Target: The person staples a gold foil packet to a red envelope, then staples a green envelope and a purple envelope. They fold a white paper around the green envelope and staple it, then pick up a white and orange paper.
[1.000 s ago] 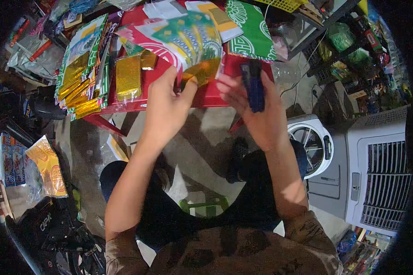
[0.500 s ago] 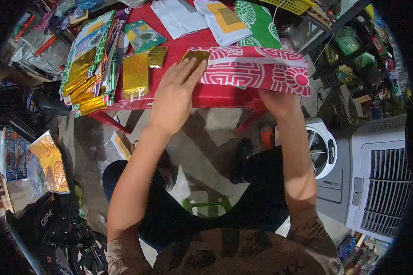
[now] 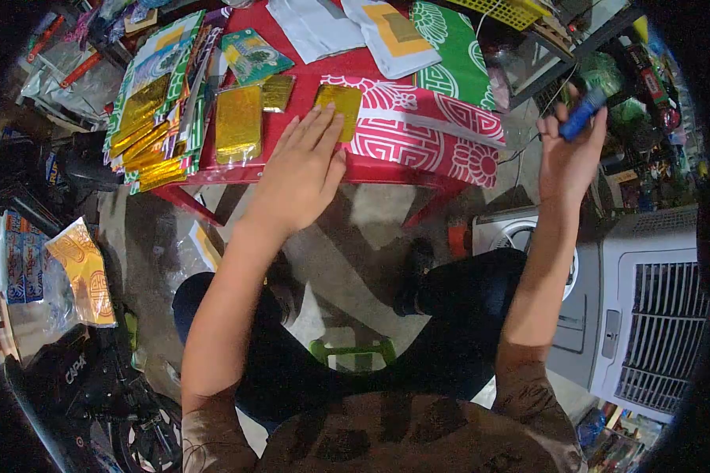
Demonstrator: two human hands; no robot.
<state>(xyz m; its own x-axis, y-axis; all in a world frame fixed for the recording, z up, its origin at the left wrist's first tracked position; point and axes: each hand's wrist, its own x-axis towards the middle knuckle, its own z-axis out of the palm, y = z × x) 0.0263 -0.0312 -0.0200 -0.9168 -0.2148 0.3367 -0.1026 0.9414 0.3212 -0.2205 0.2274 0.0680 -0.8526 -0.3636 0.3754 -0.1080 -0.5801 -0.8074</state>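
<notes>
My left hand [image 3: 301, 167] lies flat with its fingers stretched out, the fingertips on a gold foil packet [image 3: 344, 118]. That packet rests on the left end of a red sheet with white patterns [image 3: 418, 138], which has a folded pale edge running along it. Off the table's right side, my right hand [image 3: 569, 154] is raised, its fingers closed round a blue tube-shaped object [image 3: 582, 114], blurred by motion. Two more gold packets [image 3: 238, 124] in clear wrap sit left of my left hand, beside a green printed packet [image 3: 254, 57].
The red table [image 3: 292, 87] also bears a stack of patterned paper bundles [image 3: 156, 102], white sheets [image 3: 315, 30] and a green patterned sheet [image 3: 450, 47]. A yellow basket [image 3: 505, 9] stands behind. Right of my legs are a fan [image 3: 521, 236] and an air cooler [image 3: 655, 315].
My right hand has left the underside of the red sheet and risen to the right with the blue tube-shaped object. The sheet has opened flatter; my left hand stays at the gold packet.
</notes>
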